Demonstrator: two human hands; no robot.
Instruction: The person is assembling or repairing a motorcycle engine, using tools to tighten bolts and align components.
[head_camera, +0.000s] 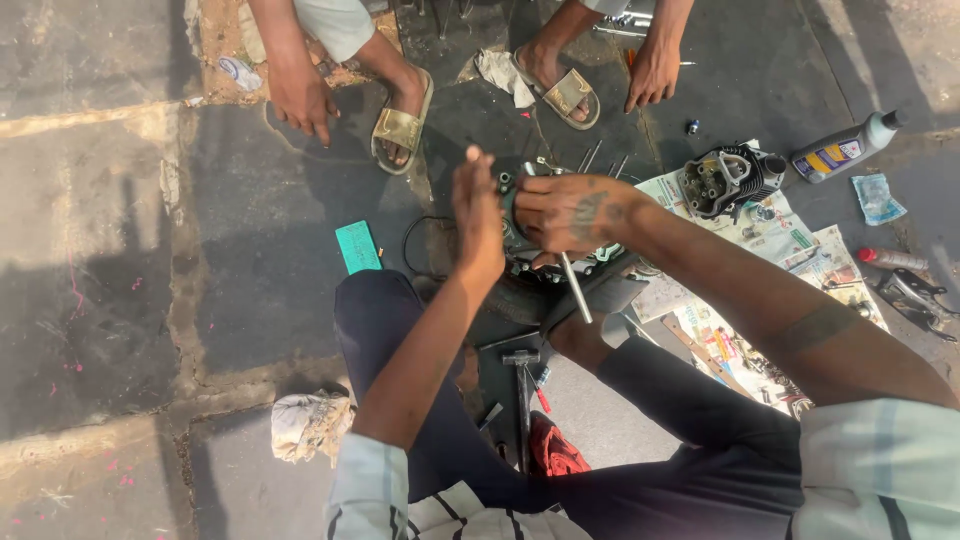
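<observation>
I squat over a dark engine block on the ground. My right hand rests on top of it, gripping a metal rod tool that points down toward me. My left hand stands edge-on with flat fingers against the block's left side. Several thin studs stick up behind the block. What lies under my hands is hidden.
A finned cylinder head sits on newspaper at right, near an oil bottle. A hammer, a red-handled screwdriver, a green box and rags lie around. Another person's feet in sandals and hands are opposite.
</observation>
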